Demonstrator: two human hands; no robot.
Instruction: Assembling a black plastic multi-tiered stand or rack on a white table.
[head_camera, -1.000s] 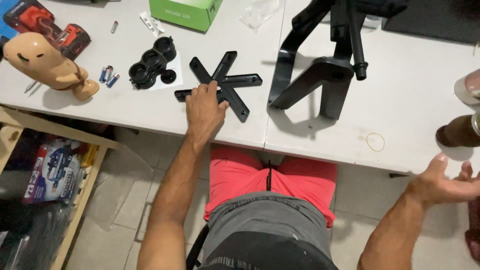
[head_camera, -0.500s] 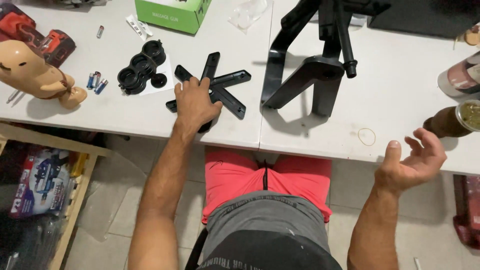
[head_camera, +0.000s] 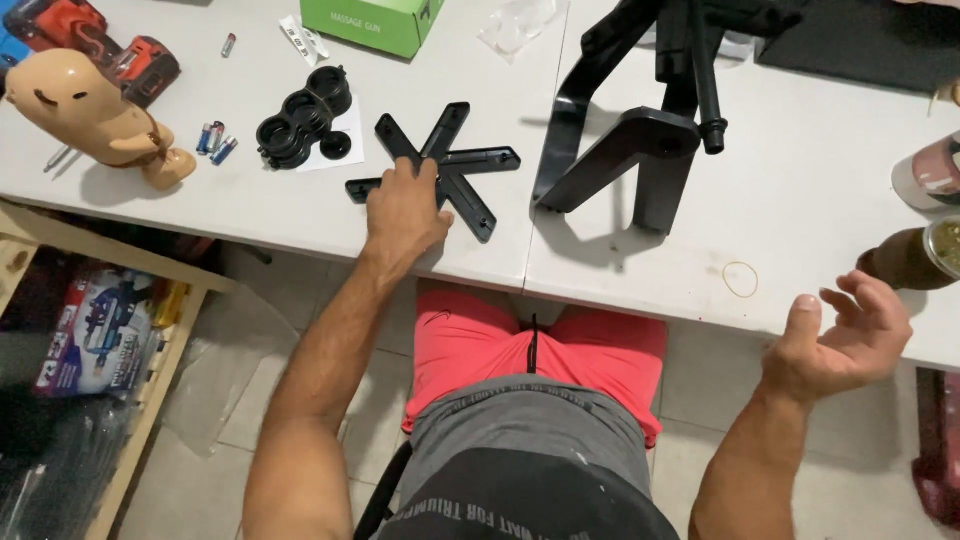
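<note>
My left hand (head_camera: 405, 208) rests palm down on a black star-shaped plastic base (head_camera: 450, 160) lying flat on the white table (head_camera: 800, 180). Its fingers cover the middle of the base without closing around it. My right hand (head_camera: 845, 335) hovers palm up off the table's front edge, fingers apart and curled, holding nothing. A large black bracket-like stand (head_camera: 640, 130) is upright just right of the star base.
A cluster of black rings (head_camera: 300, 118) sits on white paper left of the base. Further left lie small batteries (head_camera: 215, 138), a tan figurine (head_camera: 95, 115) and a red power drill (head_camera: 95, 40). A green box (head_camera: 385, 20) is at the back. A brown bottle (head_camera: 910, 258) and rubber band (head_camera: 741, 279) are at right.
My right hand has come leftward into view and turned palm up. My left hand stays on the star base. The view shifted slightly.
</note>
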